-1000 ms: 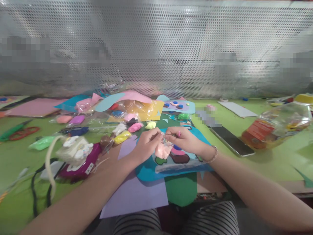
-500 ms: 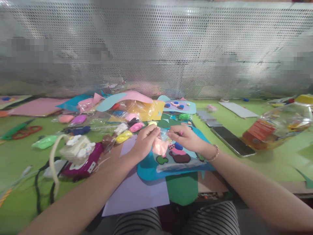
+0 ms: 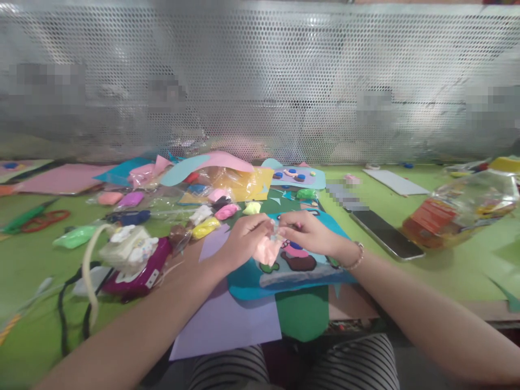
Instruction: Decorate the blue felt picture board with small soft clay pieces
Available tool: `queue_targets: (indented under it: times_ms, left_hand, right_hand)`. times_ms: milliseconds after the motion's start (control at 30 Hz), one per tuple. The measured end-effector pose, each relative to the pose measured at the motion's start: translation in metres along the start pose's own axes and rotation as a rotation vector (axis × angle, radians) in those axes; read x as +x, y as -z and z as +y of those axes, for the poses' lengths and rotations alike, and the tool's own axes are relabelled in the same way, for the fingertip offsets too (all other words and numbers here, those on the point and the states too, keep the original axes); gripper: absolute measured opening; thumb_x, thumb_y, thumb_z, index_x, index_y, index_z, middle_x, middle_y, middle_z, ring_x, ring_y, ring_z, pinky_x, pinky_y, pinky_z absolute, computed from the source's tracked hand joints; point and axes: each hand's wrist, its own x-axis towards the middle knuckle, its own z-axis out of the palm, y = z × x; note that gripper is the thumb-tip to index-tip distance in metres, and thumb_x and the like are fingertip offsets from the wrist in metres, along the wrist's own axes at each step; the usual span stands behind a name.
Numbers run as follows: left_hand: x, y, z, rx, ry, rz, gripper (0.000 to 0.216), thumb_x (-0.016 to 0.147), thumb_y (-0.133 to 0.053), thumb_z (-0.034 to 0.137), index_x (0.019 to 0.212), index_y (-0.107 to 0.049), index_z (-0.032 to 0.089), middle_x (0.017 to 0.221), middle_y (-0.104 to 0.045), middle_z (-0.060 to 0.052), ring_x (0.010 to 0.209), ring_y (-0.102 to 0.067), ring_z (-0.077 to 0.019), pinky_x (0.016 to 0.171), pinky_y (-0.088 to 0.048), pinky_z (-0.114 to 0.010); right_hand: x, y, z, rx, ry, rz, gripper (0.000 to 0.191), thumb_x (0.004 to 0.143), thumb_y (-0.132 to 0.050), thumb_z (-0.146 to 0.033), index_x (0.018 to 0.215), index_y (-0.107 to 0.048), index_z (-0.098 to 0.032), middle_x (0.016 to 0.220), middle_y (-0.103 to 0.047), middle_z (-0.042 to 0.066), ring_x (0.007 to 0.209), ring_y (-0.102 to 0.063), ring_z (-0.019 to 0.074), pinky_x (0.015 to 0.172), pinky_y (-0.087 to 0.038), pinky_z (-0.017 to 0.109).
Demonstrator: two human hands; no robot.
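Note:
Between my two hands hangs a small clear plastic bag of peach-coloured modelling clay (image 3: 267, 252). My left hand (image 3: 248, 238) pinches the top of the bag from the left. The fingers of my right hand (image 3: 306, 232) are closed on the bag's other upper edge, and a bit of pink shows by them. Below lies a blue foam board (image 3: 247, 284) with a raised clay picture (image 3: 300, 261) in brown, green, pink and blue. My hands hide part of that picture.
Several bagged clay lumps, among them a yellow one (image 3: 206, 227), lie left of my hands. Farther left are a purple power strip (image 3: 140, 276) with a charger and red-handled scissors (image 3: 44, 219). A phone (image 3: 385, 233) and a bottle (image 3: 459, 208) stand to the right; a perforated metal panel (image 3: 260, 81) rises behind.
My hands have come closer together at the top of the bag. My left hand has shifted slightly right and down, uncovering more of a pale yellow clay lump behind it.

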Motion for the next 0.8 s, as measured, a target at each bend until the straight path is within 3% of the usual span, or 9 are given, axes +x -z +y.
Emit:
queue_targets:
  times_ms: [133,233,367,500,600,800]
  left_hand:
    - [-0.003,-0.003,0.004,-0.045,0.04,-0.029,0.034,0.085,-0.043,0.041,0.06,-0.046,0.017,0.06,-0.044,0.002,0.06,-0.042,-0.0117,0.056,-0.033,-0.024]
    - [-0.002,-0.006,-0.001,-0.125,0.051,0.025,0.034,0.086,-0.041,0.045,0.067,-0.05,0.017,0.067,-0.049,0.001,0.067,-0.046,-0.0131,0.063,-0.038,-0.025]
    - [0.004,-0.004,-0.013,-0.27,0.046,0.22,0.033,0.089,-0.035,0.046,0.093,-0.054,0.02,0.089,-0.055,-0.003,0.082,-0.052,-0.0153,0.072,-0.042,-0.027]
    - [0.01,0.002,-0.018,-0.3,0.031,0.335,0.029,0.088,-0.039,0.045,0.085,-0.052,0.02,0.082,-0.05,-0.001,0.076,-0.051,-0.0135,0.066,-0.043,-0.024]
    - [0.011,0.004,-0.017,-0.299,0.037,0.323,0.026,0.087,-0.042,0.043,0.08,-0.05,0.019,0.076,-0.049,0.0,0.069,-0.049,-0.0118,0.062,-0.042,-0.023]
    - [0.012,0.004,-0.016,-0.276,0.067,0.296,0.025,0.085,-0.044,0.041,0.076,-0.05,0.019,0.072,-0.05,0.002,0.064,-0.048,-0.0108,0.061,-0.041,-0.023]
  right_hand:
    - [-0.001,-0.003,-0.003,-0.01,0.003,-0.023,0.038,0.09,-0.042,-0.035,0.057,-0.035,-0.018,0.055,-0.032,-0.005,0.052,-0.028,0.0074,0.048,-0.025,0.022]
    - [0.0,0.001,-0.004,-0.01,-0.004,-0.015,0.038,0.09,-0.043,-0.032,0.056,-0.031,-0.018,0.054,-0.028,-0.005,0.051,-0.027,0.0072,0.048,-0.024,0.023]
    - [0.008,0.018,0.004,0.004,-0.146,0.18,0.04,0.089,-0.042,-0.037,0.056,-0.028,-0.019,0.055,-0.027,-0.005,0.051,-0.025,0.0074,0.048,-0.022,0.024]
    - [0.028,0.04,0.03,0.003,-0.371,0.318,0.042,0.085,-0.044,-0.046,0.056,-0.027,-0.02,0.05,-0.023,-0.007,0.046,-0.022,0.0067,0.045,-0.019,0.023]
    - [0.044,0.049,0.055,-0.23,-0.517,0.213,0.037,0.088,-0.037,-0.043,0.06,-0.031,-0.02,0.05,-0.028,-0.006,0.045,-0.029,0.0072,0.046,-0.024,0.022]
    - [0.058,0.052,0.096,-0.475,-0.627,0.086,0.037,0.091,-0.034,-0.035,0.065,-0.05,-0.015,0.058,-0.049,0.002,0.055,-0.047,0.0124,0.055,-0.035,0.025]
